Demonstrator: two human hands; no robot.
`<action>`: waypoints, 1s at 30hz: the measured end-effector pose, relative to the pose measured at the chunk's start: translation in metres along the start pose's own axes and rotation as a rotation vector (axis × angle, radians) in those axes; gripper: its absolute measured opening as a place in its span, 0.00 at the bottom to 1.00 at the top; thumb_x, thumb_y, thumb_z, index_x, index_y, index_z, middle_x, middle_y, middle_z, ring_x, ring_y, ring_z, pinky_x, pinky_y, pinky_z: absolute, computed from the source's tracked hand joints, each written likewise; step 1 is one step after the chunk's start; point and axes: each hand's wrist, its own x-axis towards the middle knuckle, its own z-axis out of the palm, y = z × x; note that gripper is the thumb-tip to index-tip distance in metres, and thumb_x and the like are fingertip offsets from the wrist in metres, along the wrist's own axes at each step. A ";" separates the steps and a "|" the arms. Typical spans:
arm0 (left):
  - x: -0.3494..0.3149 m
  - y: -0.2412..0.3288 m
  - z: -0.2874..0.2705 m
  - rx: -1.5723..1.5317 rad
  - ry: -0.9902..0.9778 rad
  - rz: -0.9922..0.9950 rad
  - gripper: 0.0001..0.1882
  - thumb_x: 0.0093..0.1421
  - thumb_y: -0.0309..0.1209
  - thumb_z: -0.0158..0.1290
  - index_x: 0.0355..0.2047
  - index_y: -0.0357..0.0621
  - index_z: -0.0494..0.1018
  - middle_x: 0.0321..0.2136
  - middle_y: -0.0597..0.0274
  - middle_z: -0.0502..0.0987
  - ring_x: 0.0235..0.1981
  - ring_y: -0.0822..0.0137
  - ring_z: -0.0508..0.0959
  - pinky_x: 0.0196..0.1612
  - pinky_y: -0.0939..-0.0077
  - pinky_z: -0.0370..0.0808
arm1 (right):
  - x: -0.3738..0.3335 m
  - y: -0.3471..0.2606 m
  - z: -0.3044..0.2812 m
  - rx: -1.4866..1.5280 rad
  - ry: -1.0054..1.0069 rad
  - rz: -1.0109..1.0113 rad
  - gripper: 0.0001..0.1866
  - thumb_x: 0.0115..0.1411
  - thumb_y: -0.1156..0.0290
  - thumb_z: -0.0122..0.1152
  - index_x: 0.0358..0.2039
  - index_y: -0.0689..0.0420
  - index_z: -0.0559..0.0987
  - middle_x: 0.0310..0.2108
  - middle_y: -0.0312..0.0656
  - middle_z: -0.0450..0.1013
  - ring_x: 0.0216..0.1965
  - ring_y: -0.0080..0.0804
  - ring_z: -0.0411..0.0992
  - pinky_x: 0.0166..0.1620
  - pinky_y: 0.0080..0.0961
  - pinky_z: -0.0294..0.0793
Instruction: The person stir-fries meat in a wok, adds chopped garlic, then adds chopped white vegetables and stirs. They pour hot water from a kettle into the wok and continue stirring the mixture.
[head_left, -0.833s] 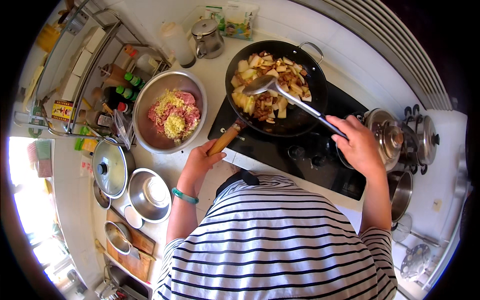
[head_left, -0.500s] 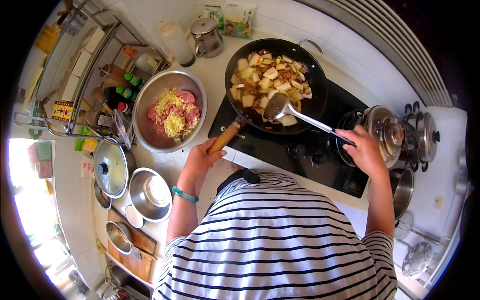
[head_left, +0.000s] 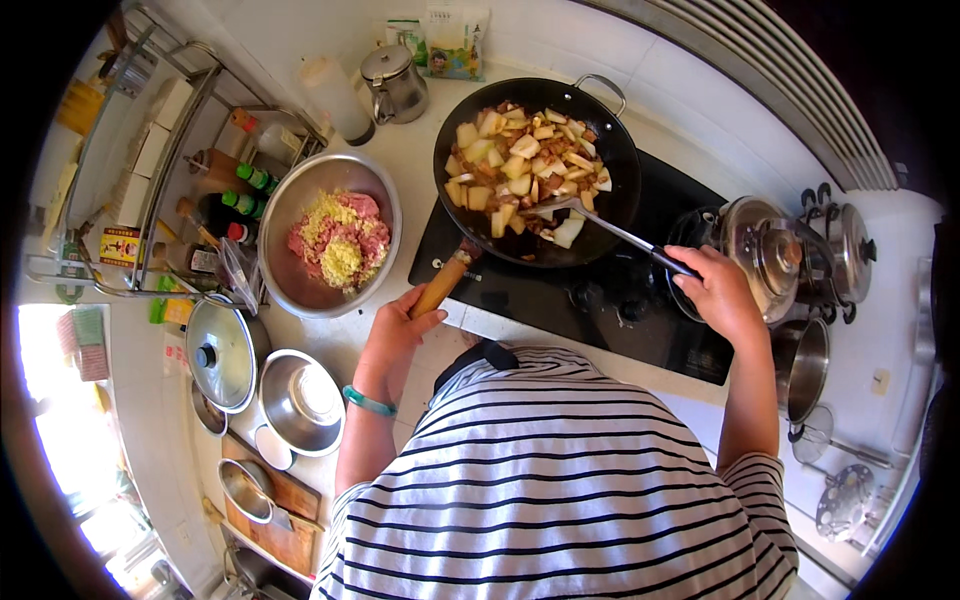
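Nearest is the person's striped shirt, and just beyond it both hands are busy at the stove. The left hand [head_left: 395,335] is closed around the wooden handle [head_left: 443,285] of the black wok [head_left: 535,172], a handle that runs from lower left up to the right, towards the pan. The right hand [head_left: 720,292] is gripping the dark end of a long metal spatula [head_left: 610,230]; its long axis slants up and to the left, with the blade down among the pale chunks of food [head_left: 520,165] near the wok's front rim. The wok sits on the left part of a black cooktop [head_left: 590,300], whose near edge lies just ahead of the shirt. To the left, close beside the wok handle, stands a steel bowl of minced meat [head_left: 330,235], leaving little room on that side of the surface. To the right, a lidded steel pot [head_left: 765,250] crowds the spatula hand. Farther back, a small kettle [head_left: 393,85] and packets stand against the wall.
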 end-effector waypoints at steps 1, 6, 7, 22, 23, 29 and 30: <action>0.001 -0.006 0.000 -0.014 -0.002 -0.009 0.26 0.57 0.29 0.61 0.56 0.38 0.70 0.31 0.69 0.74 0.27 0.79 0.69 0.32 0.85 0.68 | 0.000 -0.001 -0.006 0.043 -0.001 0.014 0.19 0.55 0.73 0.63 0.49 0.48 0.78 0.30 0.46 0.69 0.32 0.45 0.71 0.36 0.34 0.70; 0.005 -0.025 0.002 -0.066 0.013 -0.003 0.28 0.56 0.30 0.62 0.57 0.39 0.69 0.32 0.71 0.74 0.27 0.80 0.68 0.31 0.87 0.67 | 0.014 0.003 -0.030 0.157 0.085 -0.144 0.18 0.55 0.75 0.62 0.48 0.52 0.79 0.33 0.47 0.74 0.34 0.42 0.73 0.40 0.30 0.72; 0.003 -0.017 0.002 -0.044 0.010 -0.003 0.28 0.56 0.30 0.62 0.57 0.39 0.69 0.31 0.72 0.74 0.26 0.81 0.68 0.30 0.87 0.67 | 0.023 0.000 -0.027 0.152 0.100 -0.149 0.18 0.56 0.74 0.62 0.48 0.52 0.78 0.33 0.47 0.75 0.33 0.42 0.74 0.39 0.32 0.71; 0.010 -0.040 0.002 -0.177 -0.012 0.039 0.25 0.59 0.25 0.58 0.57 0.33 0.68 0.35 0.67 0.74 0.32 0.78 0.71 0.37 0.83 0.71 | 0.029 -0.014 0.001 -0.033 0.010 -0.119 0.20 0.52 0.77 0.64 0.46 0.44 0.80 0.31 0.42 0.69 0.35 0.43 0.73 0.38 0.36 0.71; 0.011 -0.037 0.002 -0.144 -0.015 0.019 0.25 0.59 0.24 0.57 0.56 0.32 0.68 0.36 0.66 0.74 0.34 0.77 0.71 0.39 0.82 0.71 | 0.026 -0.017 -0.009 -0.072 0.010 -0.093 0.20 0.52 0.77 0.64 0.45 0.44 0.80 0.31 0.42 0.69 0.35 0.43 0.73 0.38 0.36 0.71; 0.011 -0.029 0.002 -0.126 -0.026 -0.002 0.32 0.55 0.28 0.63 0.60 0.36 0.66 0.32 0.69 0.74 0.25 0.77 0.66 0.28 0.84 0.64 | 0.048 -0.024 0.000 0.025 0.148 -0.131 0.20 0.55 0.72 0.63 0.49 0.44 0.78 0.31 0.42 0.69 0.33 0.44 0.72 0.36 0.36 0.70; 0.007 -0.016 0.002 -0.086 -0.025 -0.019 0.32 0.55 0.28 0.62 0.60 0.36 0.66 0.32 0.69 0.74 0.26 0.77 0.66 0.28 0.84 0.64 | 0.057 -0.026 0.012 0.060 0.148 -0.083 0.18 0.56 0.71 0.63 0.49 0.44 0.77 0.31 0.43 0.69 0.33 0.46 0.71 0.37 0.37 0.70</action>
